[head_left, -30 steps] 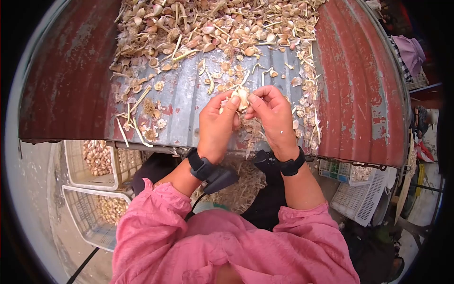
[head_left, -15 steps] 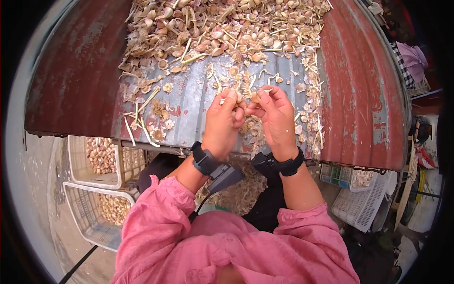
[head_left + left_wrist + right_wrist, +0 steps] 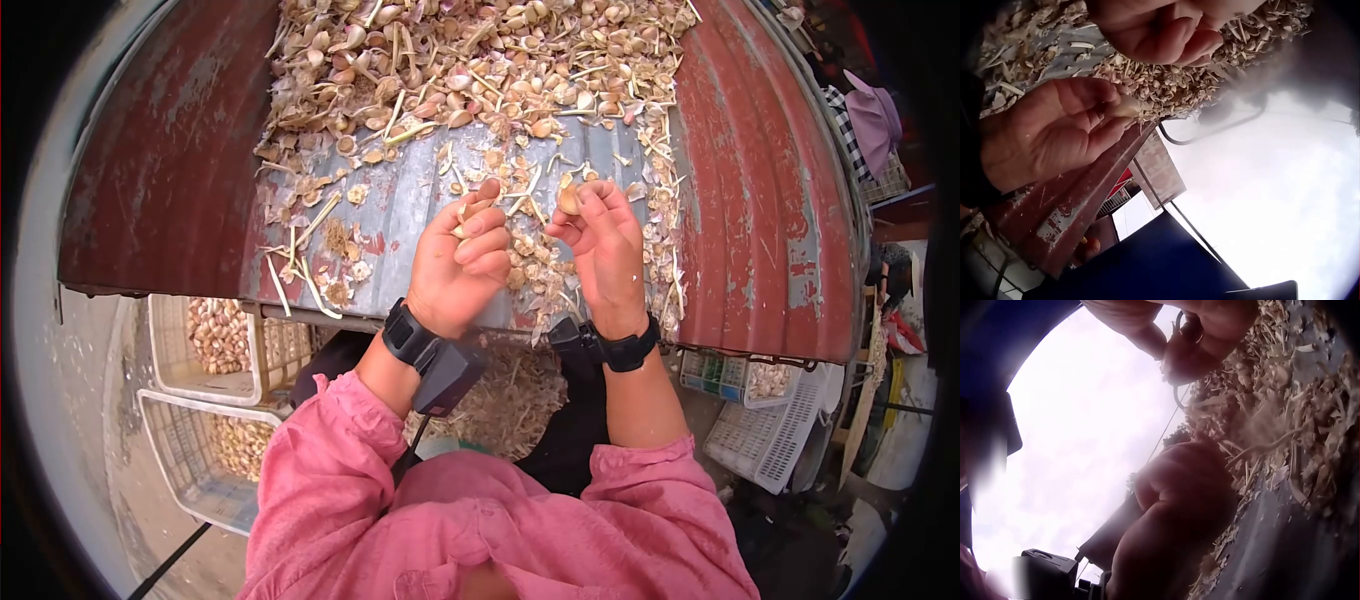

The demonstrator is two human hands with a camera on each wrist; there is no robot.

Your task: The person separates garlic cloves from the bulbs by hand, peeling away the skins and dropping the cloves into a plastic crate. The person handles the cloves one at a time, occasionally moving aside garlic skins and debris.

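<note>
In the head view the left hand has its fingers curled round pale garlic cloves, partly hidden by the fingers. To its right, the right hand pinches a tan garlic piece between thumb and fingertips. A gap separates the hands, both above the grey corrugated sheet. The left wrist view shows the right hand with the pale piece at its fingertips. In the right wrist view the left hand is curled, its contents hidden.
A heap of garlic cloves and husks covers the sheet's far part; stems and skins lie nearer. Red metal panels flank it. Crates with cloves stand below at the left, another crate at the lower right.
The hands, close together around the garlic before, have moved apart. The left fingers have curled in more, and the right hand has moved right with a piece between its fingertips.
</note>
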